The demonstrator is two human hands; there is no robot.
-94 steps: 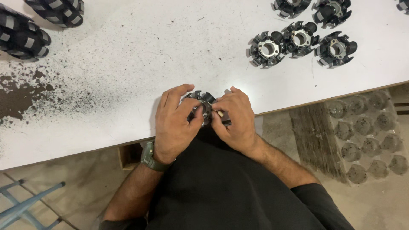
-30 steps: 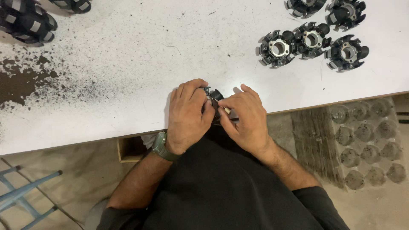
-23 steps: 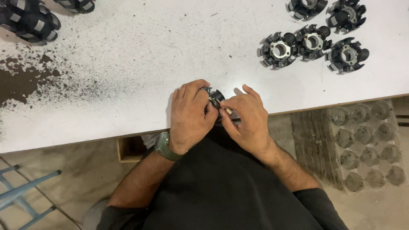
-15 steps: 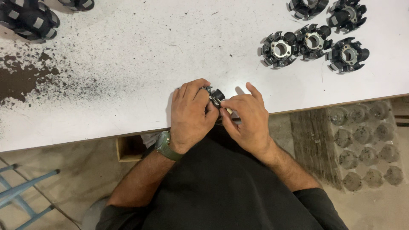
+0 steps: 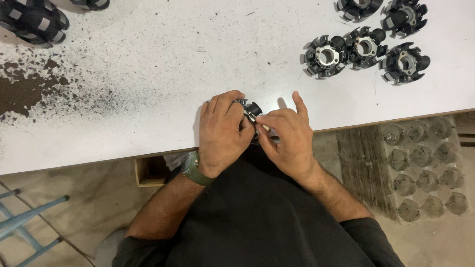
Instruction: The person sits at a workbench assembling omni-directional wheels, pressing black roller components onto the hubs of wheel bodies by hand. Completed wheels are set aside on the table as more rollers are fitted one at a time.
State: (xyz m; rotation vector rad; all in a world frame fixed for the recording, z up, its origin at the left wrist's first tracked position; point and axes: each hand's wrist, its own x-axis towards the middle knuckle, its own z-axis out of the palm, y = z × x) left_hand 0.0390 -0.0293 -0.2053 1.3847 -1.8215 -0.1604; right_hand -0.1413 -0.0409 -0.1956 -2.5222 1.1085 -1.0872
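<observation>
At the near edge of the white table [image 5: 163, 74], my left hand [image 5: 221, 131] wraps around a small black round part with metal bits [image 5: 251, 109]. Only the part's top shows between my fingers. My right hand [image 5: 289, 141] pinches at the same part from the right, thumb and fingers pressed against it, index finger raised. A green watch sits on my left wrist.
Several black round hub-like parts [image 5: 366, 47] with metal centres lie at the table's far right. Larger black and grey wheel-like pieces [image 5: 32, 22] sit at the far left. Dark dust [image 5: 29, 89] is spread over the left side. A blue frame [image 5: 24, 222] and a dimpled tray [image 5: 425, 168] are below the table.
The view has drifted slightly. My right index finger has lifted off the part and points up. Both hands stay on the small black part at the table edge.
</observation>
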